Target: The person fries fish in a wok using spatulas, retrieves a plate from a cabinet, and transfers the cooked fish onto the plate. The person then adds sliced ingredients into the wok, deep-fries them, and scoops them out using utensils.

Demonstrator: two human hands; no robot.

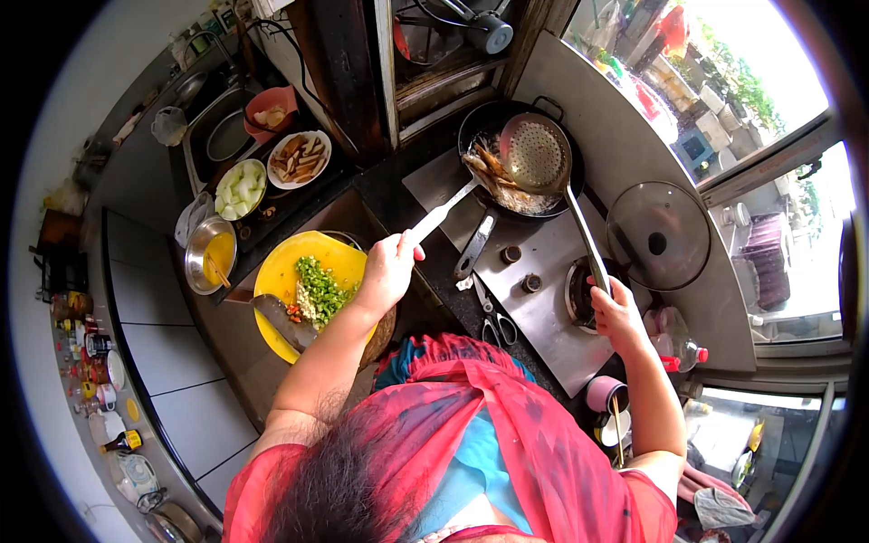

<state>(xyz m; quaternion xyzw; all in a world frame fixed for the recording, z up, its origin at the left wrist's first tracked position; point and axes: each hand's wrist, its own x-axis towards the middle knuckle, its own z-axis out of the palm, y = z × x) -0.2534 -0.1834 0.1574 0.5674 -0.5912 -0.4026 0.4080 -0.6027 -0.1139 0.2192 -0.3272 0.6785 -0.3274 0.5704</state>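
Note:
My left hand (387,271) is closed round the white handle of a spatula (439,214), whose far end reaches into the wok (466,136) by the fried pieces (491,168). The spatula's blade is hard to make out. My right hand (617,312) grips the long handle of a perforated skimmer (534,152), its round head over the right part of the wok. Bubbling oil (527,201) shows beneath the pieces. The wok sits on the stove, its black handle (476,242) pointing toward me.
A yellow board (281,262) holds chopped greens and a cleaver (282,324). Beyond it are a metal bowl (195,260), sliced vegetables (241,189) and a plate of strips (298,160). Scissors (493,321), a glass lid (659,235) and bottles (690,353) surround the stove.

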